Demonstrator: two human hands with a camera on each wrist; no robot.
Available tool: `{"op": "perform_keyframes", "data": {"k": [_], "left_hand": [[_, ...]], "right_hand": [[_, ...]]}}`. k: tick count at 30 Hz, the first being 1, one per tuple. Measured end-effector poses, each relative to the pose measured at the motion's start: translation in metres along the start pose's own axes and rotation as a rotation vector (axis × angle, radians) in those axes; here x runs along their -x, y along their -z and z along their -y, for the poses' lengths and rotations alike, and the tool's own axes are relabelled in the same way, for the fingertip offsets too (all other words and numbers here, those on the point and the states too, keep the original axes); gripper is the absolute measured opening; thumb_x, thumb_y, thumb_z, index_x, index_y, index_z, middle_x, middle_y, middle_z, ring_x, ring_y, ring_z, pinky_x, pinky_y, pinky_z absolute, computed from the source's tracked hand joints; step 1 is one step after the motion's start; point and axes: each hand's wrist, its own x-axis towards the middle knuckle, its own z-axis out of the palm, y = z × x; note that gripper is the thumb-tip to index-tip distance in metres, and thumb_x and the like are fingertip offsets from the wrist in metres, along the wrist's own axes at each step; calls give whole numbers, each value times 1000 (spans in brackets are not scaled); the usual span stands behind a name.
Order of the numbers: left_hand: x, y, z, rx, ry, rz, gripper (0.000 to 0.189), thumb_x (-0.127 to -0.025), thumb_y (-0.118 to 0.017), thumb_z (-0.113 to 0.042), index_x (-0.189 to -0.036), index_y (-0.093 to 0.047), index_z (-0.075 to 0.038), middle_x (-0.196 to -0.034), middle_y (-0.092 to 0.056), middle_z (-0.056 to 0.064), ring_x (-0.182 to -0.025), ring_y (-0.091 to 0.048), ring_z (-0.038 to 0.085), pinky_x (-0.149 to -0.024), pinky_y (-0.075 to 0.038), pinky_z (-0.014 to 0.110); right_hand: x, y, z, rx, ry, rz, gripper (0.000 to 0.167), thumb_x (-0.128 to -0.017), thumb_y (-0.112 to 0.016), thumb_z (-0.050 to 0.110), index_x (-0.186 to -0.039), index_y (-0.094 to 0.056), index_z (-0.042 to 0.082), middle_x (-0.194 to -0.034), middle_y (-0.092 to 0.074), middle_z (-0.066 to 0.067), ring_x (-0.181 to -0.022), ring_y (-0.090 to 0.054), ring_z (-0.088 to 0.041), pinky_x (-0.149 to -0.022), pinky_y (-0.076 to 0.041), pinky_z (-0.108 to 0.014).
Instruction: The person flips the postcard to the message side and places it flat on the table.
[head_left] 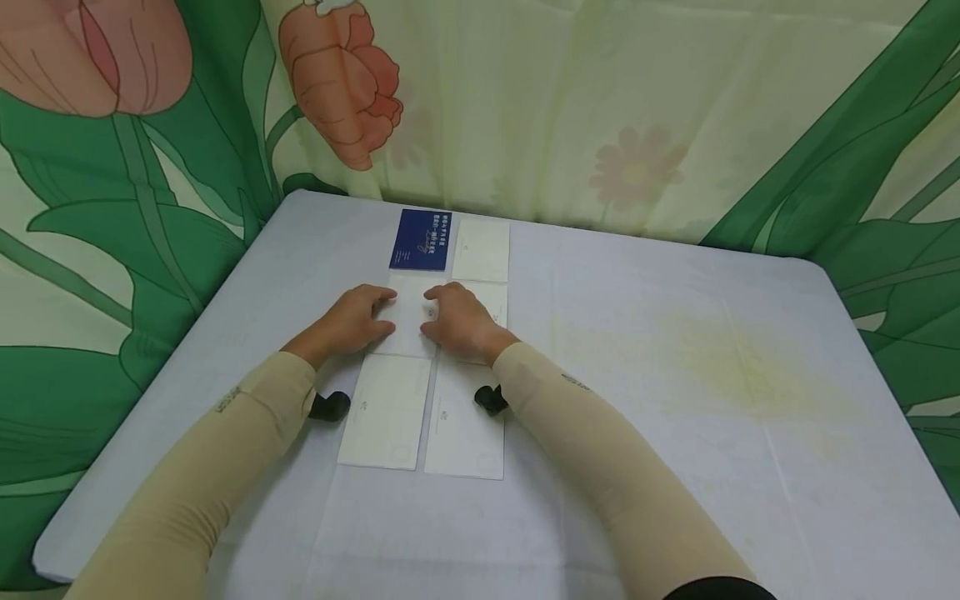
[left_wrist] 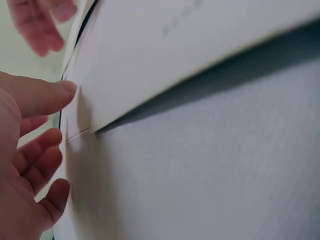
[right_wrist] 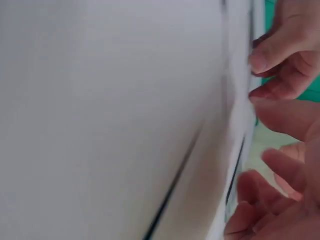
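Note:
White cards lie in two columns on the table. My left hand [head_left: 356,317] is at the left edge of the middle-left card [head_left: 408,321], its thumb and fingers spread apart. Opposite it, my right hand [head_left: 461,321] reaches over that card's right edge, also with thumb and fingers apart, and partly hides the middle-right card [head_left: 492,300]. The left wrist view has the left thumb [left_wrist: 62,95] right at a card corner, with the other fingers loosely bent. In the right wrist view the right fingers [right_wrist: 260,192] hang loosely bent close over the cards.
A dark blue card [head_left: 422,240] with white print lies at the far left of the group, beside a white card [head_left: 481,250]. Nearer are two larger white cards, one left [head_left: 385,412] and one right [head_left: 465,425]. A floral curtain [head_left: 525,108] hangs behind the white-covered table [head_left: 660,500].

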Motion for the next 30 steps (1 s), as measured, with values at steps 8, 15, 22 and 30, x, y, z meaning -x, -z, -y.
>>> {"op": "perform_keyframes", "data": {"k": [8,15,22,30], "left_hand": [[-4,19,-3,58,-39,-112,72,-95,-70,-26,-155,-34,-6,-156,-35,17,-144,-26,36,-117,-24,52],[-26,47,-3,7,-99,-80,86,-93,-73,-27,-159,-22,-7,-163,-23,17,-149,-18,36,-119,-18,51],[-61,57,3,25,-61,-30,89,-93,-73,-30,-161,-18,-14,-165,-19,12,-151,-15,34,-119,-17,52],[-95,54,-1,65,-15,5,87,-91,-75,-31,-161,-24,-20,-164,-21,13,-150,-16,35,-118,-18,56]], "right_hand": [[-10,30,-8,-44,61,-134,56,-97,-66,30,-145,-50,5,-149,-47,-11,-140,-39,-26,-115,-30,-37],[-30,59,-21,98,56,-107,71,-95,-70,36,-152,-39,8,-157,-38,-9,-144,-34,-28,-117,-27,-41],[-61,66,-22,155,13,-5,84,-92,-73,41,-158,-29,14,-161,-33,-5,-147,-29,-28,-118,-25,-45],[-90,63,-24,235,-30,43,87,-91,-72,45,-160,-26,18,-160,-33,-9,-147,-28,-28,-115,-27,-53]]}}
